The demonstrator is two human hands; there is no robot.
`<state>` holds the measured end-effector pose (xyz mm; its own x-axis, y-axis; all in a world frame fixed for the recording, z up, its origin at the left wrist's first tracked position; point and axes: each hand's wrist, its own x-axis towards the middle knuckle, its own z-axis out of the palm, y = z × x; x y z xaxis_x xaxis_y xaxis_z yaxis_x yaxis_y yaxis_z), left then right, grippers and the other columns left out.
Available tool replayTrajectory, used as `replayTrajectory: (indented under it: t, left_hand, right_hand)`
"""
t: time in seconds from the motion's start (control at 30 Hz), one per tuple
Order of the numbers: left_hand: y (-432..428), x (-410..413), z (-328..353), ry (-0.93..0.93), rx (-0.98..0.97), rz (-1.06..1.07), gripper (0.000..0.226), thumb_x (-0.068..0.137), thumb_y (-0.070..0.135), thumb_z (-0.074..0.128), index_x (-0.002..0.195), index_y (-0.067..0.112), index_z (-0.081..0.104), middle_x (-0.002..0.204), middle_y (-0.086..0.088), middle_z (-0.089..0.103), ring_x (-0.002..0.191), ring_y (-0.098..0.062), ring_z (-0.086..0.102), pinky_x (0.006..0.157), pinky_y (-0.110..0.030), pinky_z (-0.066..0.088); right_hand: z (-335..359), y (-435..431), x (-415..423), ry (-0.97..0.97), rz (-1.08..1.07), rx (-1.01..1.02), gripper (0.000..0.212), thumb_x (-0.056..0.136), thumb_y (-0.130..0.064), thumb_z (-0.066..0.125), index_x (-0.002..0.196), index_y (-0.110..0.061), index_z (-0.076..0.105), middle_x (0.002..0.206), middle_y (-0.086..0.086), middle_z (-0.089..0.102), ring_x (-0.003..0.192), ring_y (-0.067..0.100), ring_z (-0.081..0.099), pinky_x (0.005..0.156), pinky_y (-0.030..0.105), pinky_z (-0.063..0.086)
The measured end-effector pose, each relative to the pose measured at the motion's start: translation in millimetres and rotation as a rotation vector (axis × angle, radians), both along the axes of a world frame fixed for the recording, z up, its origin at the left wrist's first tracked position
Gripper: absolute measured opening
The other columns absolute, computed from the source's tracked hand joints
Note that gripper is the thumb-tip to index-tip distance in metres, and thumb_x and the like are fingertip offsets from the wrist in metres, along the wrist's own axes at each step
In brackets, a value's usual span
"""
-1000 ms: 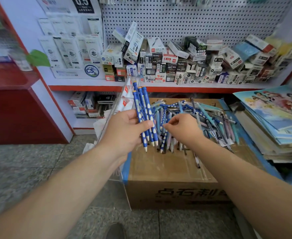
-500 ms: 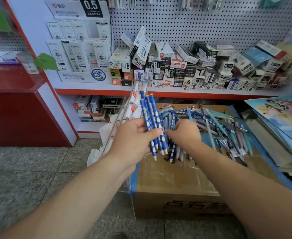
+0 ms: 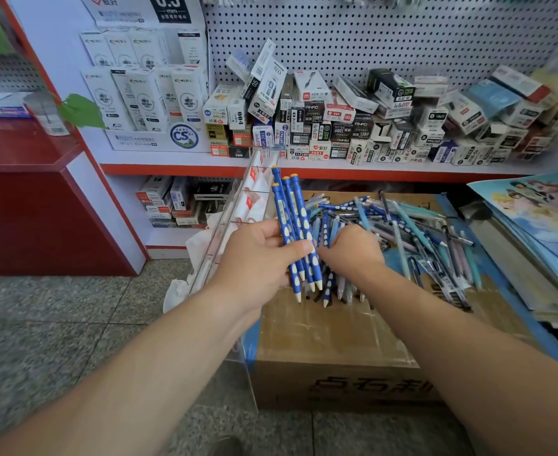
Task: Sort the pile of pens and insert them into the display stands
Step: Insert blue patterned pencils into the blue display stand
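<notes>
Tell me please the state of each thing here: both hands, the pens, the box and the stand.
left hand, grips the blue pens.
blue pens, bundled together, tips pointing down.
pile of pens, loose and mixed, lying on the cardboard box.
right hand, fingers curled down into the pile of pens; what they hold is hidden.
cardboard box, closed and taped.
clear display stand, at the box's left edge; contents unclear.
</notes>
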<state>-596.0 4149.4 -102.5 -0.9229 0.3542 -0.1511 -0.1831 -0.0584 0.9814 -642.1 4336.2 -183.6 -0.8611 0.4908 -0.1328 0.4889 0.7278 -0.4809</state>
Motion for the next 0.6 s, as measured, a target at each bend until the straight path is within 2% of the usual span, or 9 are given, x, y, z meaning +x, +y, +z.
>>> replayTrajectory:
  t: [0.1,0.23,0.33,0.47,0.53,0.6]
  left_hand:
    - [0.1,-0.4,-1.1,0.001,-0.006,0.002,0.019,0.092,-0.004,0.067,0.099,0.014,0.071,0.093,-0.008,0.079,0.083,-0.022,0.077,0.065,-0.035,0.063]
    - [-0.1,-1.7,-2.5,-0.005,-0.005,0.000,0.019,0.092,-0.003,0.067,0.099,0.013,0.072,0.093,-0.008,0.079,0.082,-0.022,0.077,0.065,-0.035,0.064]
    - [0.0,-2.3,-3.8,-0.007,-0.013,0.000,0.019,0.092,-0.003,0.067,0.099,0.014,0.072,0.093,-0.007,0.079,0.082,-0.021,0.077,0.067,-0.035,0.064]
    - [1.6,-2.7,-3.7,-0.008,-0.011,-0.001,0.019,0.092,-0.003,0.068,0.099,0.014,0.071,0.092,-0.007,0.079,0.080,-0.020,0.077,0.065,-0.034,0.064]
    - [3.1,-2.0,-2.6,-0.010,-0.002,-0.003,0.019,0.092,-0.003,0.068,0.099,0.014,0.071,0.091,-0.007,0.079,0.077,-0.019,0.077,0.063,-0.032,0.063]
    - [5.3,-0.7,-1.4,-0.010,0.002,-0.008,0.020,0.092,-0.004,0.067,0.099,0.015,0.071,0.090,-0.006,0.079,0.076,-0.016,0.076,0.061,-0.030,0.062]
  right_hand:
    - [1.5,-1.5,0.3,-0.019,-0.011,0.016,0.042,0.090,-0.040,0.072,0.065,-0.014,0.051,0.053,0.001,0.052,0.042,0.016,0.049,0.039,0.020,0.033]
    - [2.3,-1.8,0.3,-0.027,-0.041,0.008,0.041,0.092,-0.029,0.070,0.063,-0.014,0.044,0.054,0.001,0.047,0.042,0.017,0.044,0.039,0.019,0.034]
    - [3.0,-1.0,1.9,-0.016,-0.058,-0.015,0.041,0.092,-0.029,0.068,0.063,-0.014,0.043,0.053,0.000,0.045,0.042,0.017,0.042,0.040,0.019,0.034]
    - [4.6,4.3,11.4,0.092,-0.007,-0.102,0.043,0.093,-0.024,0.063,0.058,-0.014,0.040,0.047,0.001,0.035,0.042,0.020,0.033,0.043,0.020,0.032]
    - [6.3,6.5,20.6,0.152,0.024,-0.130,0.037,0.093,-0.021,0.062,0.060,-0.009,0.049,0.051,0.007,0.040,0.048,0.021,0.038,0.039,0.019,0.033]
    - [10.4,7.6,31.2,0.199,0.059,-0.154,0.034,0.095,-0.023,0.062,0.069,-0.001,0.062,0.059,0.013,0.056,0.051,0.021,0.047,0.041,0.019,0.041]
